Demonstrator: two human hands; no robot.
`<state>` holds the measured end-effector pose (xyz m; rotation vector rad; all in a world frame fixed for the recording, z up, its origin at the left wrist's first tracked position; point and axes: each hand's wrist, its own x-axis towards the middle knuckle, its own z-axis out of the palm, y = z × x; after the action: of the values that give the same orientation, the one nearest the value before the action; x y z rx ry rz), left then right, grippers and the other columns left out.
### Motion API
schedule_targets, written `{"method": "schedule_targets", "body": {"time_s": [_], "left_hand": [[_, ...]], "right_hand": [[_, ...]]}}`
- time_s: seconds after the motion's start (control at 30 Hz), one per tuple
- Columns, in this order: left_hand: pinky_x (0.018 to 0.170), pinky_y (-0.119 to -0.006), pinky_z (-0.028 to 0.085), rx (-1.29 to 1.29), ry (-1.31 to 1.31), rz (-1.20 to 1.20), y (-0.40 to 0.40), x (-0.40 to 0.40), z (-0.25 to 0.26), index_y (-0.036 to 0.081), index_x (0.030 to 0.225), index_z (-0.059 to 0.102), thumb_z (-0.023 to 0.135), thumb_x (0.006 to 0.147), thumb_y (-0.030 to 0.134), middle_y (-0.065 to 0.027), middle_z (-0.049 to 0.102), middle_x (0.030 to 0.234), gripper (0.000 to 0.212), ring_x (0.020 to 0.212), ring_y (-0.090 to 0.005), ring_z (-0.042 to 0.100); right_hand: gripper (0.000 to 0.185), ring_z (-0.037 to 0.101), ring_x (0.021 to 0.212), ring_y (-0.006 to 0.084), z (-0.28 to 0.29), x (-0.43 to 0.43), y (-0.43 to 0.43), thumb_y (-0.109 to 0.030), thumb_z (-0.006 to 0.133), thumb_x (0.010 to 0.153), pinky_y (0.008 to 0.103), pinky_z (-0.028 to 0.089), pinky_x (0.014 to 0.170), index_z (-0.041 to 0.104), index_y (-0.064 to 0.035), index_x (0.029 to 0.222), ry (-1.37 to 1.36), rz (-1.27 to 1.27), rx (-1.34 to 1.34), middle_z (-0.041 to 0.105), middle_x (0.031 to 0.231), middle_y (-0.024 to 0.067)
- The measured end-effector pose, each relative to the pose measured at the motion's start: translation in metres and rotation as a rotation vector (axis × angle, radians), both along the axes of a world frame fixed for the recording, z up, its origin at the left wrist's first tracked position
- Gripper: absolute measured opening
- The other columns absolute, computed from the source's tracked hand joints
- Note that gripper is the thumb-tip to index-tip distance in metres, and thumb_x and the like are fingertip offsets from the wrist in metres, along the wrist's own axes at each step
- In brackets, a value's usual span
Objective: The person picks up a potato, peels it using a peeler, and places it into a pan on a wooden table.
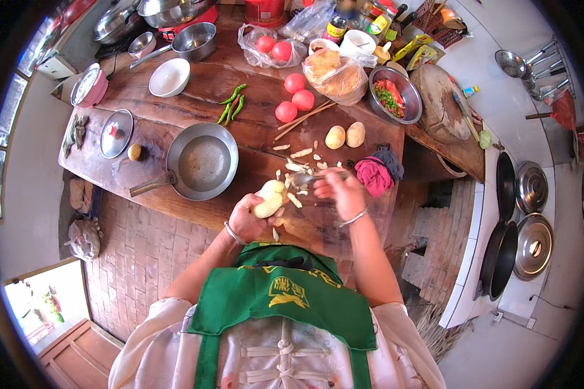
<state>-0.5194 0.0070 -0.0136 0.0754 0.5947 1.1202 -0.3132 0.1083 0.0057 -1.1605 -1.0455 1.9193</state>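
A peeled pale-yellow potato rests in the grip of my left hand, over the front of the wooden table. Just right of it, my right hand holds a metal tool whose head points at the potato; blur hides its exact kind. Peelings lie scattered on the wood beneath and beyond both hands. Two potatoes with their skins on sit farther back. To the left stands a wok with water in it.
Right of my hands is a bundled pink and dark cloth. Behind lie chopsticks, tomatoes and green chillies. A steel bowl holds chopped red and green food. A knife lies on the round chopping block.
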Motion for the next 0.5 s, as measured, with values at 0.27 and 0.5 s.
{"method": "schedule_targets", "body": {"time_s": [0.27,0.5], "left_hand": [[0.060,-0.026,0.038,0.036,-0.027,-0.031,-0.003,0.001,-0.013,0.002,0.110,0.045,0.040,0.071,0.020,-0.0095,0.054,0.099,0.043,0.078,-0.0196,0.050],[0.071,-0.033,0.045,0.148,0.011,-0.064,-0.002,-0.001,-0.010,0.005,0.117,0.039,0.043,0.069,0.018,-0.0102,0.051,0.103,0.050,0.089,-0.0245,0.053]], "right_hand": [[0.021,0.058,0.061,0.0147,0.016,-0.011,-0.015,-0.018,0.047,0.085,0.0249,0.049,0.058,0.052,0.0005,0.095,0.040,0.165,0.040,0.060,0.076,0.0102],[0.020,0.058,0.062,0.0136,0.019,0.003,-0.005,-0.016,0.048,0.085,0.0227,0.048,0.057,0.052,0.0013,0.093,0.022,0.056,0.065,0.060,0.076,0.0103]]}}
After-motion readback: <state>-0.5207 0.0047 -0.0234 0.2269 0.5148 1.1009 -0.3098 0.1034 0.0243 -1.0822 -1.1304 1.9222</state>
